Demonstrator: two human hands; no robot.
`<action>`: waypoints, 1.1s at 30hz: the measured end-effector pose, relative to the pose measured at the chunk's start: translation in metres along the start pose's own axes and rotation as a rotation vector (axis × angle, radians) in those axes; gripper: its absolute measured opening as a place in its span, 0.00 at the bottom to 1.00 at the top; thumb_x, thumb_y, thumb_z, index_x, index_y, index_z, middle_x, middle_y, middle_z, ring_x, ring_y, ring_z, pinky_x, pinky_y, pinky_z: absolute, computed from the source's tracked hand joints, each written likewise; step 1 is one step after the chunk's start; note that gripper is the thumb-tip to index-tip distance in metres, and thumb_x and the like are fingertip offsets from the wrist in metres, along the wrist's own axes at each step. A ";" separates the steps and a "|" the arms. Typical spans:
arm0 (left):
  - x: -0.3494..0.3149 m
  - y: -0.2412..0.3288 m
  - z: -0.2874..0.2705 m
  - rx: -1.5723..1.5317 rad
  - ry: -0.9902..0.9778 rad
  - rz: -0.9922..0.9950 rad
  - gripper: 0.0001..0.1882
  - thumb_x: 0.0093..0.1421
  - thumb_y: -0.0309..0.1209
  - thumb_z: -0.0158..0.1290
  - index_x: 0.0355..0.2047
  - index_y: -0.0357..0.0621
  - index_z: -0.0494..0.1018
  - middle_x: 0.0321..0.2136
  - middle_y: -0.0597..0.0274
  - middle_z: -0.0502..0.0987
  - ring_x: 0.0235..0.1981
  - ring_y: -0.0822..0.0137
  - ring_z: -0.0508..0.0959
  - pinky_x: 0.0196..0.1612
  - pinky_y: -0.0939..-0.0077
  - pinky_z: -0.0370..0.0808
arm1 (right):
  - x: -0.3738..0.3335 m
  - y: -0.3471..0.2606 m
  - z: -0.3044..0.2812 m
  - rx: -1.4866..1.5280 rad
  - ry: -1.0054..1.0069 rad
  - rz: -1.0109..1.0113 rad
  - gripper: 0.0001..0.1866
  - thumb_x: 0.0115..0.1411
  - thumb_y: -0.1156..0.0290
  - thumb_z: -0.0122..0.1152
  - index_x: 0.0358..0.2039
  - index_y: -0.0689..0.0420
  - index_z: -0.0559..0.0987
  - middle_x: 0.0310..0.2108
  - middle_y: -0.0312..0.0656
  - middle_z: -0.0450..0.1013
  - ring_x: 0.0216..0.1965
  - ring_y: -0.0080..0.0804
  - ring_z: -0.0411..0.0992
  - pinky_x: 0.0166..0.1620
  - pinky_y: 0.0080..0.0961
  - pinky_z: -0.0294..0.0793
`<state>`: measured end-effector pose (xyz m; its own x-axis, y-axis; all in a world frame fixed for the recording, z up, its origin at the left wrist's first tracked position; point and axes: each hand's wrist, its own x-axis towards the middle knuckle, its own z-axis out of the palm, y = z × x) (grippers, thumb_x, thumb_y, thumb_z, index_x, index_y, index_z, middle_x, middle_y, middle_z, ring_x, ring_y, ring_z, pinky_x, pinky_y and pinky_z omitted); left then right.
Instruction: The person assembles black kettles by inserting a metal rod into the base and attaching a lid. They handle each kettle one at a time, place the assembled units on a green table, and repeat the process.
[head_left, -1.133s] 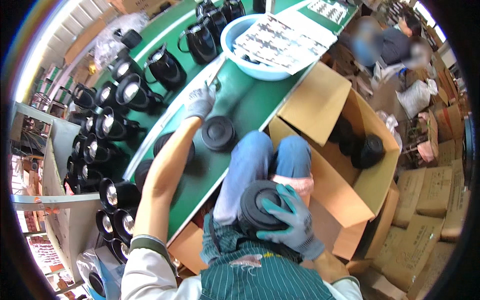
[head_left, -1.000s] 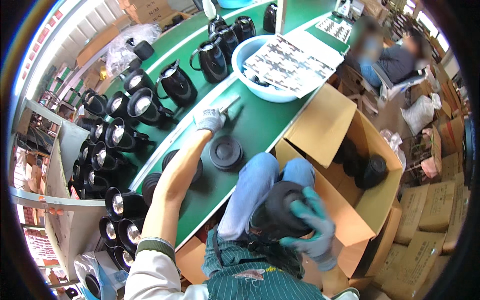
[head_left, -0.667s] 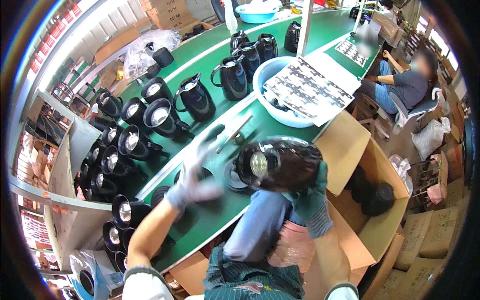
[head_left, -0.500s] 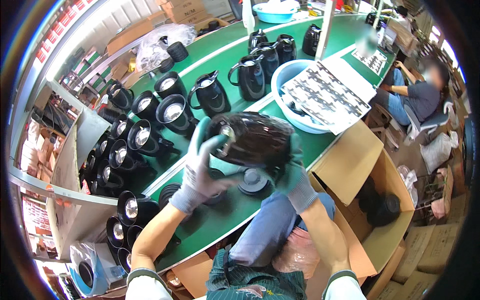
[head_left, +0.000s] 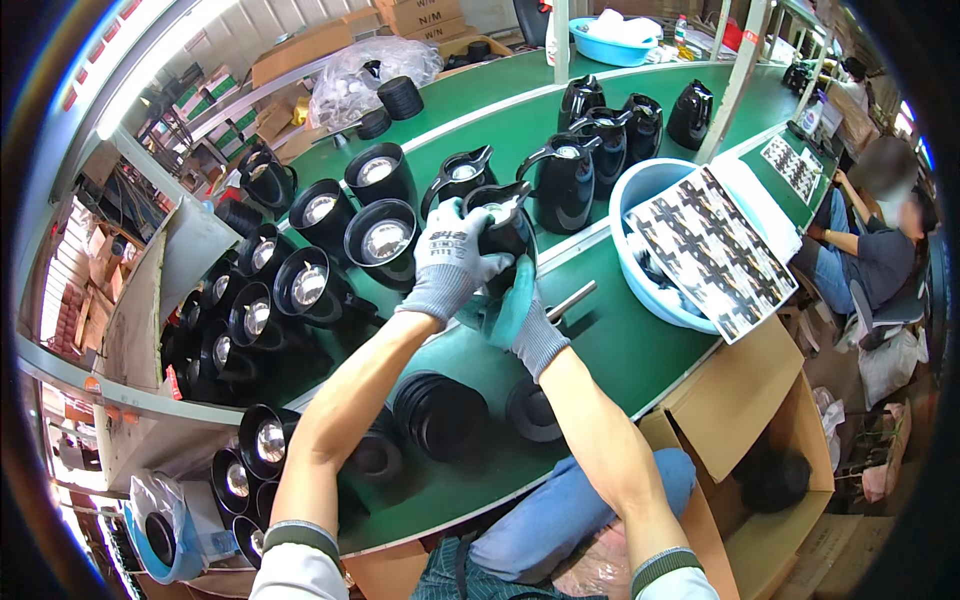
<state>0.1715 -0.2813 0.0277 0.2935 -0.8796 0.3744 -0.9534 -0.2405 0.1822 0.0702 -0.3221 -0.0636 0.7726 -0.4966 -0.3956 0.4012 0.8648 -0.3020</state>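
My left hand (head_left: 448, 258), in a pale grey knit glove, has left the slim silver metal bar (head_left: 574, 299) and now grips the glossy black, spouted jug (head_left: 510, 232). My gloved grey-and-teal right hand (head_left: 514, 312) has carried that jug from my lap; tipped sideways earlier, it is now upright beside another black jug (head_left: 463, 172).

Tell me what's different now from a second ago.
The jug went up and forward from near the body, turning upright beside the standing jugs. The left hand left the metal rod and joined the right hand on the jug. The rod, blue basin and open carton stayed put.
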 end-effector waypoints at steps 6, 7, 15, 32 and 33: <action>0.023 -0.024 0.022 0.016 -0.054 0.009 0.41 0.53 0.45 0.70 0.66 0.53 0.68 0.64 0.40 0.68 0.64 0.42 0.71 0.64 0.51 0.71 | 0.073 -0.039 -0.019 0.099 -0.070 -0.108 0.37 0.69 0.29 0.36 0.66 0.37 0.71 0.60 0.45 0.72 0.56 0.47 0.72 0.57 0.56 0.76; 0.019 -0.030 0.025 0.028 -0.048 0.088 0.42 0.53 0.44 0.69 0.68 0.53 0.67 0.64 0.41 0.68 0.64 0.43 0.70 0.65 0.51 0.71 | 0.084 -0.047 -0.023 0.130 -0.071 -0.127 0.37 0.69 0.29 0.37 0.67 0.37 0.70 0.61 0.45 0.71 0.57 0.47 0.72 0.57 0.56 0.76; -0.062 -0.112 -0.032 0.339 -0.054 -0.036 0.34 0.48 0.35 0.70 0.57 0.52 0.73 0.55 0.55 0.75 0.63 0.50 0.70 0.66 0.53 0.67 | 0.111 -0.080 -0.039 0.210 0.116 -0.091 0.45 0.65 0.31 0.54 0.71 0.49 0.63 0.65 0.57 0.65 0.61 0.59 0.69 0.62 0.53 0.75; -0.188 0.037 -0.193 -0.285 0.170 0.350 0.28 0.41 0.24 0.71 0.47 0.46 0.81 0.46 0.53 0.81 0.50 0.50 0.81 0.53 0.60 0.79 | -0.263 0.000 0.070 -2.220 -0.269 -1.215 0.33 0.44 0.68 0.80 0.50 0.55 0.74 0.65 0.49 0.67 0.67 0.52 0.66 0.64 0.48 0.70; -0.203 0.044 -0.194 -0.414 0.242 0.313 0.27 0.43 0.24 0.70 0.48 0.44 0.81 0.48 0.50 0.81 0.51 0.49 0.81 0.55 0.61 0.79 | -0.286 -0.002 0.057 -2.174 -0.221 -1.210 0.29 0.44 0.69 0.82 0.46 0.56 0.76 0.63 0.52 0.70 0.63 0.53 0.72 0.61 0.45 0.74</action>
<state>0.0836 -0.0337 0.1357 0.0553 -0.7524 0.6564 -0.9046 0.2406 0.3519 -0.1231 -0.1777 0.0996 0.7740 -0.3510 0.5270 -0.2027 -0.9258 -0.3189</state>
